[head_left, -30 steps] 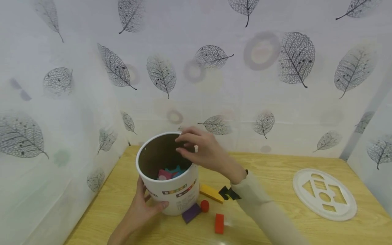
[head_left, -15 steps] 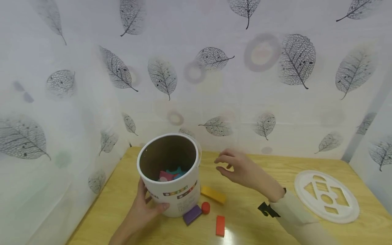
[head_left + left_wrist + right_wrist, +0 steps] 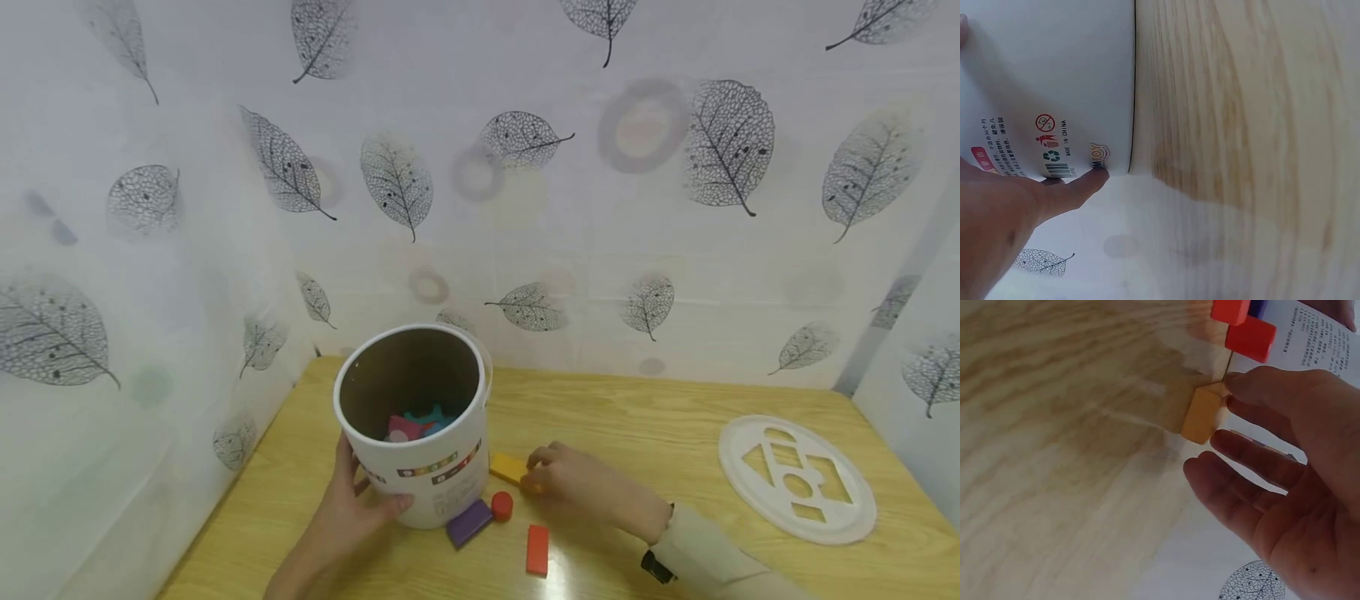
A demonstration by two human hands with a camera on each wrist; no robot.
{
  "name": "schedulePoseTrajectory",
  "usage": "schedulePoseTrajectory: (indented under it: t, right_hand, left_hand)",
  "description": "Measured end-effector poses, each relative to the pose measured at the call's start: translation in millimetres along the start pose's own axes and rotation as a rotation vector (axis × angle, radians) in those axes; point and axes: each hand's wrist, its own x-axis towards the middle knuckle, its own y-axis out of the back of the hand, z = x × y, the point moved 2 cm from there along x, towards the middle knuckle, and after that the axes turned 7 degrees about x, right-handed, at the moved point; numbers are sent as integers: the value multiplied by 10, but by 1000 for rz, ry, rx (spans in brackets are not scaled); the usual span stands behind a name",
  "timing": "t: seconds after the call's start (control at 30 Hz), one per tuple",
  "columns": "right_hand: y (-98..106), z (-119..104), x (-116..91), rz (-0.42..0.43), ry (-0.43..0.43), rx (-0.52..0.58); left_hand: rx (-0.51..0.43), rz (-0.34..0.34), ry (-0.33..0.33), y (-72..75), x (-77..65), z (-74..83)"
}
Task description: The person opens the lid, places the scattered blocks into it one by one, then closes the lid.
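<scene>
A white cylindrical bucket [image 3: 431, 479] with printed labels stands on the table, slightly tilted in the head view. Inside it lie pink, teal and blue pieces [image 3: 408, 429]. My left hand [image 3: 348, 508] holds the bucket's left side, thumb on its front and fingers around the side. My right hand [image 3: 581, 483] is at the right end of a yellow block [image 3: 508, 468] lying beside the bucket. The right wrist view shows its thumb and fingers bent on either side of that block [image 3: 1202, 415]; whether they touch it is hard to tell.
A purple block [image 3: 470, 523] and a red cylinder [image 3: 502, 505] lie at the bucket's foot. A red rectangular block [image 3: 537, 550] sits nearer the front. At the right is a white round lid [image 3: 738, 479] with shaped cut-outs. Leaf-patterned curtains [image 3: 540, 225] enclose the table.
My right hand has moved from above the bucket's rim to the right and then down to the yellow block. The left hand and the bucket stay in place.
</scene>
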Motion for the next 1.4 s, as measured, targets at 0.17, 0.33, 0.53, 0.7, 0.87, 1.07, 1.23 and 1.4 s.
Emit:
schedulePoseTrajectory:
  t: [0.17, 0.33, 0.53, 0.7, 0.87, 1.07, 1.23, 1.4]
  right_hand:
    - [10, 17, -18, 5, -19, 39]
    - [14, 96, -69, 14, -86, 75]
    - [-29, 120, -89, 51, -78, 84]
    - [-48, 123, -89, 60, -102, 73]
    - [-33, 122, -84, 63, -136, 95]
    - [46, 122, -111, 97, -146, 79]
    - [162, 159, -123, 252, -74, 15]
    - [336, 188, -110, 360, -31, 28]
  left_hand:
    - [-7, -3, 1, -5, 1, 7]
    - [-9, -2, -2, -5, 0, 9]
    - [-5, -9, 15, 0, -7, 15]
    - [-1, -10, 16, 1, -8, 26]
    - [8, -3, 5, 1, -11, 25]
    - [3, -1, 2, -10, -4, 15]
    - [7, -6, 3, -20, 8, 8]
    - [1, 2, -3, -20, 5, 2]
